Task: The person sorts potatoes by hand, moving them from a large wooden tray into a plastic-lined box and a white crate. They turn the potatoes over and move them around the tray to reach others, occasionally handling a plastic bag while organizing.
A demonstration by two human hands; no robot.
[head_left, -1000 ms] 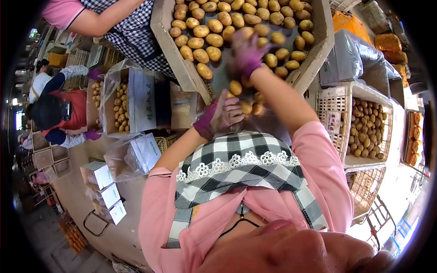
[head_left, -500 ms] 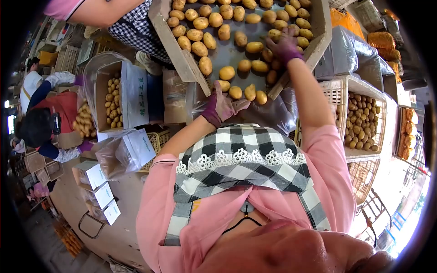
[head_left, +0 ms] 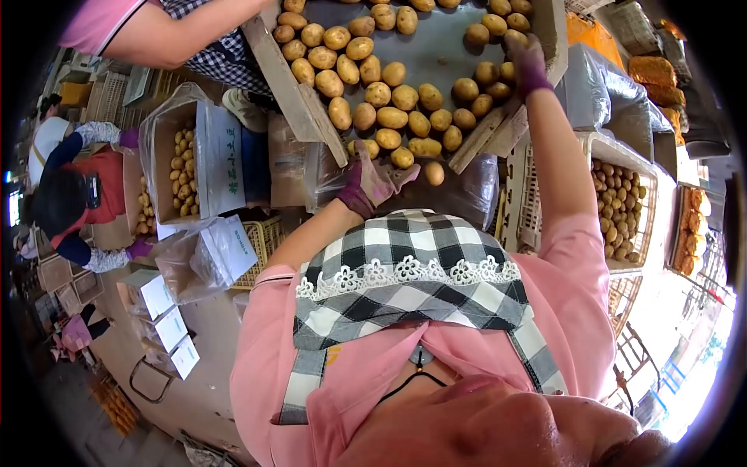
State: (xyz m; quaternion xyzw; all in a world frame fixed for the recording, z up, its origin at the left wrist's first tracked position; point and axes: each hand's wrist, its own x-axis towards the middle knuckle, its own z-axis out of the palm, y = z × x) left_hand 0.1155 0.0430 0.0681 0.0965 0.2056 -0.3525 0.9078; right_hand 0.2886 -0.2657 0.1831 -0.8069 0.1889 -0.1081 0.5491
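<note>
Potatoes [head_left: 405, 97] lie in a wooden-sided tray [head_left: 315, 117] with a grey bottom. The tray narrows to a gap at its near end. My left hand [head_left: 372, 183], in a purple and grey glove, is beside the left of this gap, fingers spread and close to the nearest potatoes. One potato [head_left: 434, 173] is just past the gap, apart from both hands, above clear plastic [head_left: 475, 187]. My right hand [head_left: 531, 66], in a similar glove, reaches along the tray's right side. Its stretched fingers touch potatoes there, and their tips are partly hidden.
Left of the tray stands a plastic-lined carton [head_left: 226, 159] of potatoes. A plastic crate [head_left: 618, 148] of smaller potatoes stands at right. Another person's arm [head_left: 187, 35] reaches the tray's far left; a co-worker in red [head_left: 97, 191] bends at far left. White boxes [head_left: 171, 331] stand on the floor.
My right hand has moved away from me along the tray's right side. Potatoes have rolled and bunched toward the gap, and one has passed it. My left hand stays almost in place.
</note>
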